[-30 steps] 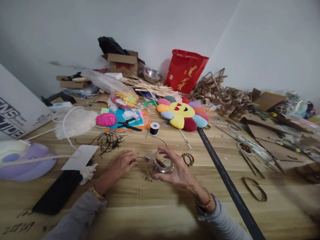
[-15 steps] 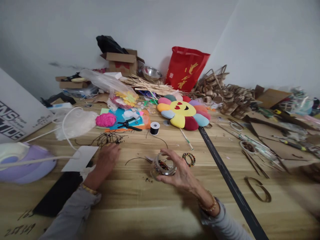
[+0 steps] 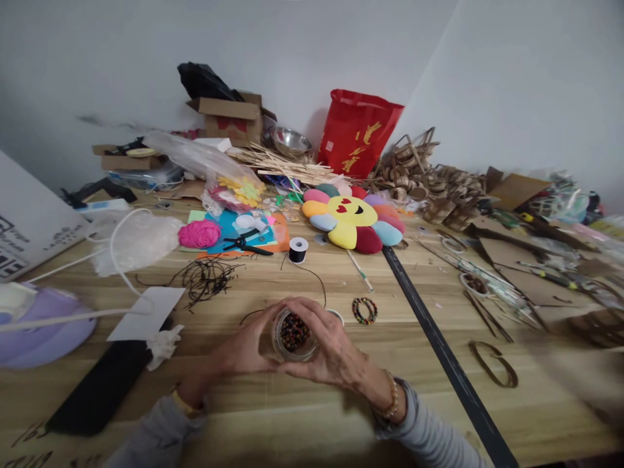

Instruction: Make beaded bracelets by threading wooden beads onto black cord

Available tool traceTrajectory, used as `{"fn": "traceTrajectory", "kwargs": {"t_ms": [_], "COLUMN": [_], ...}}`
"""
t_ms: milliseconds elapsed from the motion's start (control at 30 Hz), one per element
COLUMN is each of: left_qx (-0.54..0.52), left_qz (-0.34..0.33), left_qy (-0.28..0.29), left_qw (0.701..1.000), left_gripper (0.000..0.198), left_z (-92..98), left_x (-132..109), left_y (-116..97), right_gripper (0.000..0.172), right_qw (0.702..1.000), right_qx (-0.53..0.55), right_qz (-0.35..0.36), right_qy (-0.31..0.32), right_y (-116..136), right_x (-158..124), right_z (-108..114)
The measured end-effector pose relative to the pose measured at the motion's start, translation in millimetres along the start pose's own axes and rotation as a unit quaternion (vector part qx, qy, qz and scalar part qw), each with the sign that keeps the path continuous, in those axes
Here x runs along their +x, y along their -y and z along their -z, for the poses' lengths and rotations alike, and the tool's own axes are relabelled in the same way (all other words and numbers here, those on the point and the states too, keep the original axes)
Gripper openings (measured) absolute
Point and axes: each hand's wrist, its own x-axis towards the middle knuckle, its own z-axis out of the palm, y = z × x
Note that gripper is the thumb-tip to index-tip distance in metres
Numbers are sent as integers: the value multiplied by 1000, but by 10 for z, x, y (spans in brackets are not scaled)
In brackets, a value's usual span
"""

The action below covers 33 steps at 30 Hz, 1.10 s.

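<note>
Both of my hands are wrapped around a clear jar (image 3: 296, 333) that holds many small dark, red and tan beads. My left hand (image 3: 246, 341) curves round its left side, and my right hand (image 3: 336, 344) grips its right side. The jar stands upright, its open mouth facing me. Just right of my right hand lies a beaded bracelet (image 3: 364, 311) in mixed colours. Beyond the jar is a spool of black cord (image 3: 298, 250), and its loose end runs down toward my hands. A pale round rim (image 3: 336, 316) shows partly behind my right fingers.
A tangle of black cords (image 3: 207, 279) lies to the left, with black-handled pliers (image 3: 246, 243) on coloured paper behind it. A flower-shaped cushion (image 3: 353, 218) lies at the back. A dark strip (image 3: 439, 344) crosses the table on the right. A purple-and-white appliance (image 3: 46, 328) stands far left.
My left hand has left the black cord tangle and come across to the jar. The jar, tilted before in my right hand, is now upright and slightly further left, between both hands.
</note>
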Motion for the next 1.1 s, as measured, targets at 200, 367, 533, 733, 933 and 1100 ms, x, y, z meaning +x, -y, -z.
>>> {"fn": "traceTrajectory", "kwargs": {"t_ms": [200,367,533,733,933,1100], "left_qx": [-31,-27,-52,-92,-100,-143], "left_qz": [-12,29,61,56,49,62], "left_qy": [-67,-88,-167,-210,-264,-266], "left_qw": [997,995,983,972,958,951], "left_gripper": [89,79,84,82,78,79], "left_z": [-232,-92,-26,32,134,147], "left_x": [39,13,4,23,76,77], "left_y": [28,40,215,333,347,444], "right_gripper": [82,44,19,27,35,25], "right_qw": [997,984,954,949,959,946], "right_qx": [22,-43,-196,-208,-110,-71], "right_qz": [-46,-168,-176,-192,-222,-260], "right_qy": [66,33,141,136,140,181], "right_y": [33,-182,-373,-431,-501,-509], "right_x": [-57,-221,-383,-499,-711,-992], "right_z": [144,303,117,-29,327,649]}}
